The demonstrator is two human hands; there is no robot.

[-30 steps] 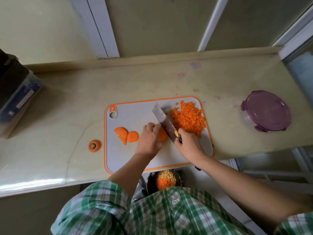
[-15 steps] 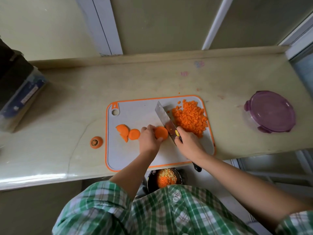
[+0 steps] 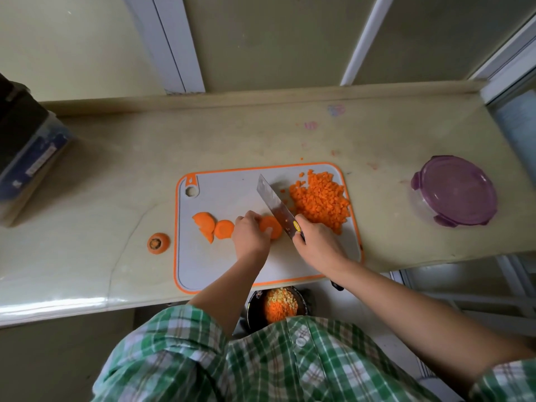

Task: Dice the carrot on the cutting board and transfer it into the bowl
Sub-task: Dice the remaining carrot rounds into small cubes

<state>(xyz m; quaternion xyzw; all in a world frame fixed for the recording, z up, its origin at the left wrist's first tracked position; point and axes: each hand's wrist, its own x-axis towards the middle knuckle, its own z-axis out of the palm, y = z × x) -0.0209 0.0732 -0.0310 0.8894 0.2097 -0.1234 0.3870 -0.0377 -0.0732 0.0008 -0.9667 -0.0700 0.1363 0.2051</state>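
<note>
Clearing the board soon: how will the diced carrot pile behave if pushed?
The diced carrot pile is loose cubes, so it will probably scatter, not slide as one. It reaches the right edge of the cutting board, so bits may spill.

Glossy metal knife (image 3: 274,206), matt plastic cutting board (image 3: 220,256).

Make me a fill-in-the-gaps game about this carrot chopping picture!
1. The right hand grips the ____.
2. The left hand holds a round slice of ____.
3. The container has a ____ lid.
4. The cutting board has an ____ rim.
Missing words: knife, carrot, purple, orange.
</note>
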